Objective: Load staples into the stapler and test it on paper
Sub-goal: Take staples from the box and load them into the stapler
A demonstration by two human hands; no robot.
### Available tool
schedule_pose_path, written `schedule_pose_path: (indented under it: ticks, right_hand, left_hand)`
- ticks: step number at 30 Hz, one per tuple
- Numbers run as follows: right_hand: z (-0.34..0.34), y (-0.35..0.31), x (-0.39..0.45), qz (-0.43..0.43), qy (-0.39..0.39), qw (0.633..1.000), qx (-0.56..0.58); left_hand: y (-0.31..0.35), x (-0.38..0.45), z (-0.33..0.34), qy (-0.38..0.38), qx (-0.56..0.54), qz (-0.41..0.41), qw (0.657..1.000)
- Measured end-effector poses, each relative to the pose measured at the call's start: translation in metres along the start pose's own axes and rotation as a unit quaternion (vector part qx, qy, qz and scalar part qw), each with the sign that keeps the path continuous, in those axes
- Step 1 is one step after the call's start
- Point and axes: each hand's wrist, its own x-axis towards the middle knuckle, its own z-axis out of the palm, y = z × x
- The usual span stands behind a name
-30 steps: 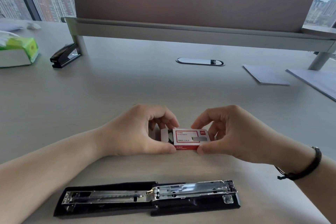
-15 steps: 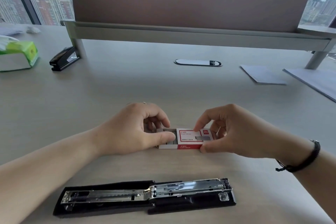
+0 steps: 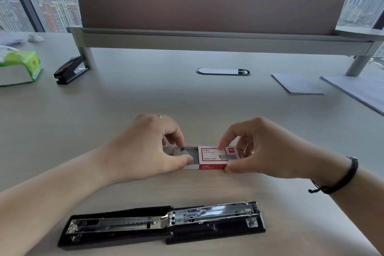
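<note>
my left hand (image 3: 143,147) pinches inner tray of staple box (image 3: 207,157), slid partly out; my right hand (image 3: 268,147) fingers grip its red sleeve, mid-worktop (image 3: 145,93). stapler (image 3: 162,224) lies opened flat, nearer me.

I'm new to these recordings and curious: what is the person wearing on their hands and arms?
Both forearms are bare, with no sleeves in view. The right hand has a dark braided cord bracelet with a small knotted tail at the wrist. The left hand wears a thin ring.
</note>
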Motion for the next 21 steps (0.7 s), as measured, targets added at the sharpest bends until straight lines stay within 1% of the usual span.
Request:
schedule_pose_path:
  ticks: [6, 11, 15, 18, 19, 21]
  right_hand:
    - [0.0, 0.0001, -0.0002, -0.004, 0.0, 1.0, 0.0]
    - [-0.0002, -0.0007, -0.0007, -0.005, 0.004, 1.0, -0.004]
    - [0.0002, -0.0007, -0.0005, -0.004, 0.004, 1.0, -0.004]
    - [0.0002, -0.0003, -0.0006, -0.003, 0.002, 1.0, -0.002]
    - [0.0002, -0.0003, -0.0008, -0.003, 0.002, 1.0, -0.001]
    - [0.0004, 0.0001, -0.0006, -0.002, 0.004, 1.0, 0.0]
  left_hand:
    - [-0.004, 0.0004, -0.0033, -0.032, 0.027, 0.043, 0.998]
    - [-0.0051, 0.0002, -0.0041, -0.062, 0.022, 0.063, 0.996]
    - [-0.0051, 0.001, -0.0016, -0.052, 0.005, 0.085, 0.995]
    - [-0.003, 0.0007, -0.0021, -0.024, -0.041, 0.09, 0.995]
    - [-0.0033, 0.0007, -0.003, -0.013, -0.072, 0.081, 0.994]
    - [-0.006, 0.0026, -0.0066, 0.002, -0.154, 0.033, 0.987]
